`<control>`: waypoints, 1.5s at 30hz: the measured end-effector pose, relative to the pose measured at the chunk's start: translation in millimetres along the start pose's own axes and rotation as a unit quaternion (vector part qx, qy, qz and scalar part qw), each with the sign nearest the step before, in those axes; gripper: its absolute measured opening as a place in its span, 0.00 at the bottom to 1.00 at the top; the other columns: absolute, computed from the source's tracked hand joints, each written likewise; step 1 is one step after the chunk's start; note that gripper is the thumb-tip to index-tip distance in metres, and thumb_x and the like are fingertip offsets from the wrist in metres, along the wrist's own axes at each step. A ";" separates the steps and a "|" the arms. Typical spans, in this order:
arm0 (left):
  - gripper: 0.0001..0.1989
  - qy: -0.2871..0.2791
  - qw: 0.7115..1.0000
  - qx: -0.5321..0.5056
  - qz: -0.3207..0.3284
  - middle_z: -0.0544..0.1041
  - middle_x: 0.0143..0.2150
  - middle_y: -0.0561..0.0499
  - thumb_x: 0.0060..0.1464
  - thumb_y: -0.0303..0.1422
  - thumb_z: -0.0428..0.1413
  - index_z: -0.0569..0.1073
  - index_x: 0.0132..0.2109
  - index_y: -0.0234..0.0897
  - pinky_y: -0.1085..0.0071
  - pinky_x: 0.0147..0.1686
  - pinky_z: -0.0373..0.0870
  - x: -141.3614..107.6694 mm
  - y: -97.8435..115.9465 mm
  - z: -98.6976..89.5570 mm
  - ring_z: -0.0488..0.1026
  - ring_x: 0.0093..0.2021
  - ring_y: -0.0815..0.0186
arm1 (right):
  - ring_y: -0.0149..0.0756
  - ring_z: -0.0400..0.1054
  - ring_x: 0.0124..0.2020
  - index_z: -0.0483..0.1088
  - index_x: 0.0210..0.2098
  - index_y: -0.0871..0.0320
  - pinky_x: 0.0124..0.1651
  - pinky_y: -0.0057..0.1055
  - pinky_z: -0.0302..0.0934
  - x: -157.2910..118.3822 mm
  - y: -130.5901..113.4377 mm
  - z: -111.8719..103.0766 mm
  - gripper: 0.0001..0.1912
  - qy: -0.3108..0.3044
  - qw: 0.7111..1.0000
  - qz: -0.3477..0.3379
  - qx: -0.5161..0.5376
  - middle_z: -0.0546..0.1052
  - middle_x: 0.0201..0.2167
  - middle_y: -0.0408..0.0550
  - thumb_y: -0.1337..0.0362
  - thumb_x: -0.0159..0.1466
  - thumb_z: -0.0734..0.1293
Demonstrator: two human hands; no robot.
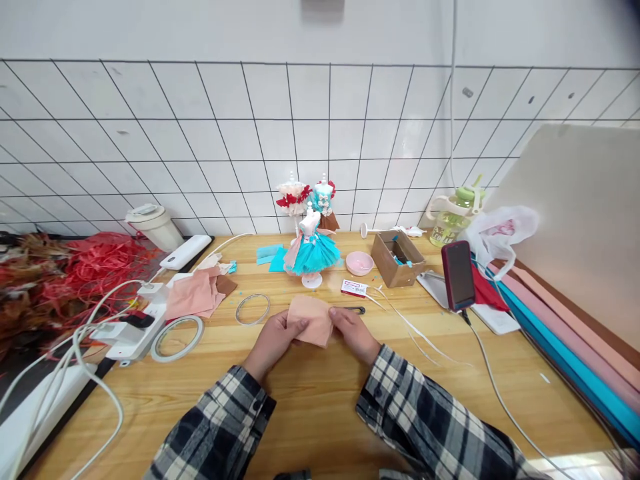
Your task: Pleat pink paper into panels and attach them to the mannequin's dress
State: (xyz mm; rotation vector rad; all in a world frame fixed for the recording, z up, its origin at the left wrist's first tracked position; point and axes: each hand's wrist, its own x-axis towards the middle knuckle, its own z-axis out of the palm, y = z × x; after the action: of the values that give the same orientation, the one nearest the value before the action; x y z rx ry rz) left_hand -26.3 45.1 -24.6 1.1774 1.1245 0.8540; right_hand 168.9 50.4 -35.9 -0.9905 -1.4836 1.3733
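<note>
Left hand (274, 339): grasps the left side of a peach fabric square (311, 321), with the thumb on top.
Peach fabric square: spans the gap between both hands, over the middle of the bench (310, 427); cannot tell whether touching the wood.
Right hand (356, 332): pinches the upper right corner, near a slim dark tool (358, 310).
Red strands (103, 267): lie tangled at far left.
White cup (159, 228): leans, close to the wall.
Fabric pile (193, 295): lies loosely heaped, mostly peach, behind a white tape roll (175, 358).
Thin ring (251, 324): lies flat, left of the held square.
Turquoise-skirted mannequin (315, 255): stands upright beyond the hands, in front of two smaller-looking dressed forms (293, 198).
Pink bowl (359, 265): sits just left of a brown box (401, 277), behind a red-and-white packet (353, 288).
Phone (459, 277): stands tilted, with a cable plugged in below.
Green bottle (451, 219): stands behind, near a white plastic bag (500, 232).
Fabric rolls (560, 352): run along the right edge in turquoise, pink, peach and brown.
</note>
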 end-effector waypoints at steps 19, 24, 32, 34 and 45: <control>0.17 0.064 0.972 0.208 0.089 0.77 0.30 0.51 0.49 0.46 0.58 0.74 0.34 0.35 0.70 0.29 0.66 -11.5 8.1 -8.0 0.71 0.29 0.63 | 0.31 0.65 0.35 0.69 0.52 0.58 0.35 0.27 0.60 -1.0 -2.5 1.3 0.27 0.052 0.993 -0.023 -0.104 0.73 0.38 0.46 0.62 0.53 0.70; 0.19 0.068 0.971 0.207 0.098 0.77 0.31 0.51 0.47 0.48 0.59 0.75 0.36 0.35 0.70 0.32 0.67 -11.2 10.1 -6.3 0.71 0.31 0.63 | 0.29 0.65 0.27 0.72 0.43 0.60 0.31 0.27 0.61 5.4 6.3 -4.3 0.17 0.062 0.996 -0.012 -0.061 0.73 0.30 0.44 0.59 0.55 0.69; 0.47 -0.109 0.970 -0.074 -0.206 0.78 0.27 0.40 0.48 0.67 0.32 0.78 0.36 0.30 0.75 0.17 0.58 -15.0 15.0 -20.9 0.71 0.22 0.66 | 0.34 0.73 0.37 0.72 0.50 0.54 0.41 0.29 0.66 -15.2 -11.5 -6.1 0.15 0.114 0.911 -0.224 -0.326 0.79 0.40 0.48 0.65 0.65 0.62; 0.50 -0.127 0.953 -0.165 -0.220 0.80 0.38 0.36 0.46 0.68 0.31 0.77 0.45 0.29 0.72 0.24 0.68 -16.7 18.6 -21.1 0.77 0.34 0.60 | 0.34 0.73 0.42 0.71 0.52 0.52 0.47 0.30 0.65 -19.6 -13.1 -4.9 0.17 0.062 0.885 -0.278 -0.368 0.79 0.42 0.49 0.67 0.66 0.60; 0.24 -0.075 0.987 -0.134 -0.054 0.76 0.53 0.41 0.50 0.37 0.61 0.72 0.55 0.36 0.62 0.46 0.73 -18.7 11.6 -5.7 0.75 0.49 0.55 | 0.37 0.70 0.46 0.68 0.54 0.54 0.44 0.35 0.68 -14.5 -19.6 -3.0 0.21 0.092 0.953 -0.174 -0.230 0.73 0.47 0.53 0.69 0.62 0.60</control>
State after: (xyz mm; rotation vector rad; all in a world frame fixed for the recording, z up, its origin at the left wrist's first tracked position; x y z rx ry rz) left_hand -36.0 31.3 -9.3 0.9329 0.9101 0.7914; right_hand 176.4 36.1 -17.4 -1.0407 -1.7717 0.6764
